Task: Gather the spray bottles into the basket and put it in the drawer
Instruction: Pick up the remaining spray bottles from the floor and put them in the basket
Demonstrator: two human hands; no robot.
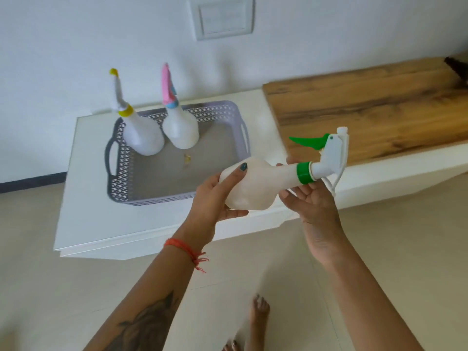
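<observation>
A grey perforated basket (pixel 121 171) sits on a low white cabinet (pixel 88 224). Two white spray bottles stand upright in its far left part: one with a yellow collar and tip (pixel 141 135), one with a pink and blue head (pixel 181 130). I hold a third white bottle with a green collar and trigger (pixel 260 183) on its side, in front of the basket's right end. My left hand (pixel 215 201) grips its base. My right hand (pixel 311 201) supports its neck from below with the fingers loosely curled.
A wooden top (pixel 367 107) runs along the low white bench to the right. A white wall with a switch plate (pixel 222 17) stands behind. The floor is pale tile, and my bare foot (pixel 258 315) shows at the bottom. No drawer front is visible.
</observation>
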